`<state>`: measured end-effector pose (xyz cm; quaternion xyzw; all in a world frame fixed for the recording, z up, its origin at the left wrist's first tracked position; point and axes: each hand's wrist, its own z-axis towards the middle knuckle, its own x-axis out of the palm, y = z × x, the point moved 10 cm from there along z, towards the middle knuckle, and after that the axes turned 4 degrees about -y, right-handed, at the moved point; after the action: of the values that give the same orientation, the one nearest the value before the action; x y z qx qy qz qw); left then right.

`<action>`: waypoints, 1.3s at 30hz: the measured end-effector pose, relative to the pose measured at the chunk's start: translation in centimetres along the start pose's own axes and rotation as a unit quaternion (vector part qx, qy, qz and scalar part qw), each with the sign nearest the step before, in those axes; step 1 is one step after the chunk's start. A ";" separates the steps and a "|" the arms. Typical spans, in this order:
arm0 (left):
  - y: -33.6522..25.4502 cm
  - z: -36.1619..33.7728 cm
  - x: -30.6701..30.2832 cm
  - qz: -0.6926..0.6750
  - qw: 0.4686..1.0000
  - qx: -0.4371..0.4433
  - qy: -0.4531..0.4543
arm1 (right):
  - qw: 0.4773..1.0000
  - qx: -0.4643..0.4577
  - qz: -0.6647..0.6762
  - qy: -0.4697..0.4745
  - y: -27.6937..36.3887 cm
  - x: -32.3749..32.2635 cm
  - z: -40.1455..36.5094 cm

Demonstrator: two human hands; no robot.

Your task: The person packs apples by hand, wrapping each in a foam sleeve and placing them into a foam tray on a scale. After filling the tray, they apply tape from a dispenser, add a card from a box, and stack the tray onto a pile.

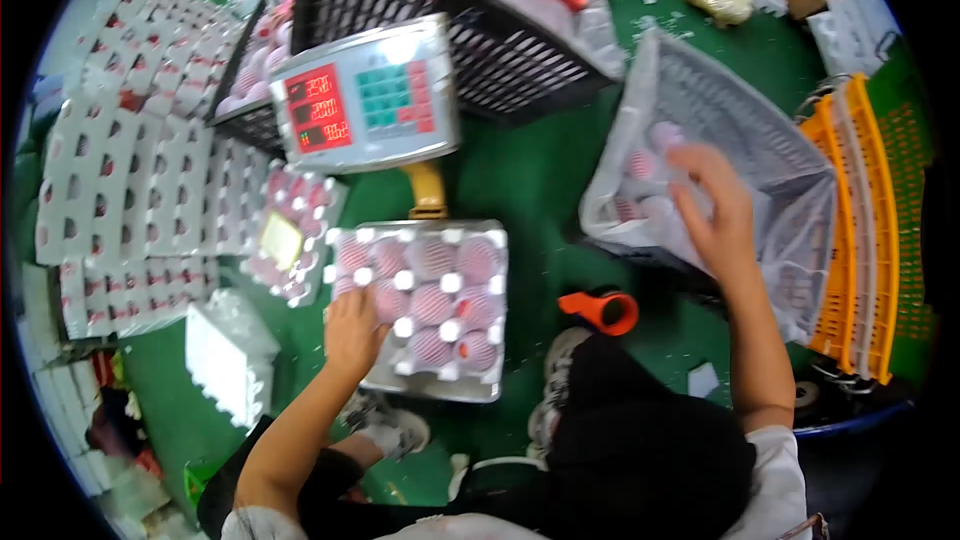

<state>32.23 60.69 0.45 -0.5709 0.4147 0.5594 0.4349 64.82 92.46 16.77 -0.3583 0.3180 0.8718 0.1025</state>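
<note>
A white foam tray point(450, 282) lies on the metal pan of a scale, holding several reddish fruits point(432, 304) in pink-and-white foam nets. My left hand point(354, 332) is over the tray's left side, its fingers curled down and closed; what lies beneath them is hidden. To the right, my right hand point(714, 208) reaches into a crate lined with grey plastic point(745, 105). Its thumb and fingers are apart, just beside several netted fruits point(655, 165), and nothing shows between them. Behind the tray stands the scale's display point(365, 95) with lit red digits.
Black crates of netted fruit point(470, 45) stand behind the display. Stacks of filled foam trays point(130, 175) rise at left, near a labelled tray point(285, 240) and empty white trays point(228, 365). An orange tape dispenser point(605, 311) lies by my foot. Yellow crates point(855, 230) stand at right.
</note>
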 end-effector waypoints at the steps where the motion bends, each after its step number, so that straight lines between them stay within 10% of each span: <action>1: 0.1 -0.3 0.5 0.005 0.999 -0.019 0.026 | 0.996 0.090 0.020 0.005 -4.4 -0.6 1.7; 6: -2.8 -1.2 -0.9 -0.041 0.994 0.089 -0.037 | 0.906 0.259 -0.238 0.234 -28.5 5.9 1.3; 8: -3.1 -0.7 -0.1 -0.024 0.990 0.109 -0.083 | 0.911 0.189 -0.254 0.264 -33.7 11.7 -1.9; 15: -3.3 1.5 -2.9 -0.146 0.988 0.030 -0.035 | 0.884 0.237 -0.308 0.259 -35.0 17.7 -3.6; 17: -2.5 1.8 -5.4 -0.228 0.969 -0.039 -0.081 | 0.878 0.382 -0.083 0.278 -35.2 16.9 -4.3; 25: -11.9 1.7 -10.5 -0.503 0.848 -0.079 -0.146 | 0.922 0.249 0.225 0.192 -3.9 4.5 -0.7; 30: -17.7 0.2 -11.8 -0.398 0.915 -0.008 -0.068 | 0.912 0.108 0.221 0.328 12.8 12.5 -7.9; 32: -15.4 -1.4 -9.7 -0.399 0.916 -0.030 -0.033 | 0.888 0.091 0.286 0.348 15.2 15.5 -11.0; 35: -11.0 -3.5 -8.0 -0.446 0.890 -0.091 0.017 | 0.651 0.327 0.523 0.443 14.7 19.1 -16.1; 39: -1.3 -6.2 -4.2 -0.361 0.899 -0.247 0.036 | 0.787 0.230 0.460 0.341 11.8 14.4 -8.3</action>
<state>35.09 55.03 4.68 -0.7900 0.0441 0.4280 0.4368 54.25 77.32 8.03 -0.4090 0.6510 0.5374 -0.3466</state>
